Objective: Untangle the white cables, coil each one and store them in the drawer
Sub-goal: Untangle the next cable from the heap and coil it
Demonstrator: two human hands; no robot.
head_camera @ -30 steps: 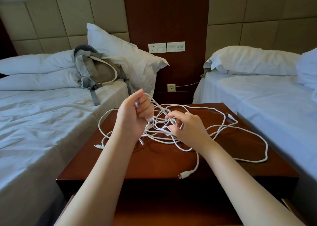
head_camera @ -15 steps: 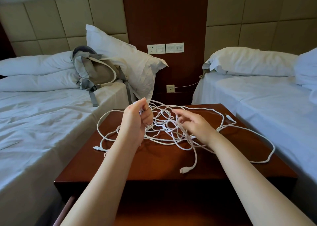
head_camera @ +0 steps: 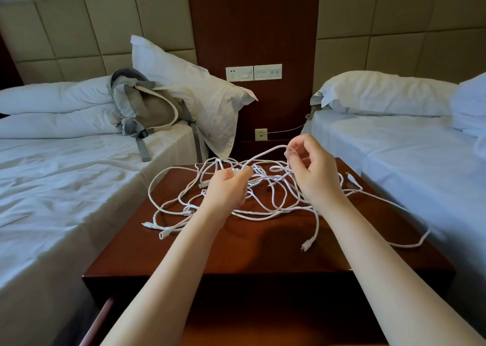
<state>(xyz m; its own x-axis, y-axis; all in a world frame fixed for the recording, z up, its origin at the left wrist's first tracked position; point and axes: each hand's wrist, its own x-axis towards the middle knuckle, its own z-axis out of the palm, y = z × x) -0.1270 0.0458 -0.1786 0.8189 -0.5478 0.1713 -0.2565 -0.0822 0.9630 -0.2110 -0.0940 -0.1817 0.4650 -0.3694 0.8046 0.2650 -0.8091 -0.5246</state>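
Head view, centre: left hand (head_camera: 228, 189) clamps tangled white cables (head_camera: 265, 180) as anchor above dark wooden nightstand (head_camera: 236, 248); right hand (head_camera: 314, 173) pinches 1 raised strand (head_camera: 265, 154), likely to free it.

Hotel twin room: two beds (head_camera: 65, 188), padded headboard (head_camera: 105, 30), shared nightstand (head_camera: 236, 253).

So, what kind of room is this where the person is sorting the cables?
Most likely a twin hotel room: a bed on the left and a bed on the right, both in white linen, a padded headboard wall, and a wooden nightstand between them below a switch panel.
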